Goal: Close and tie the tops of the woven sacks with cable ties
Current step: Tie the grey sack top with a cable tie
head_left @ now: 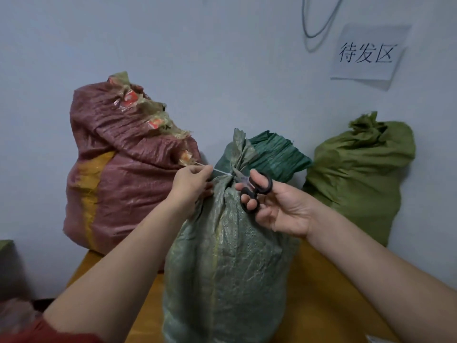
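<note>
While the green woven sack stands upright on the wooden table, a white cable tie cinches its gathered neck. Left hand, at 9 o'clock of the neck, pinches the tie's free tail, drawn taut. Right hand, at 3 o'clock, grips black scissors, fingers through the loops, blades at the tie. Blade gap: cannot tell. Red sack sits at 10 o'clock.
</note>
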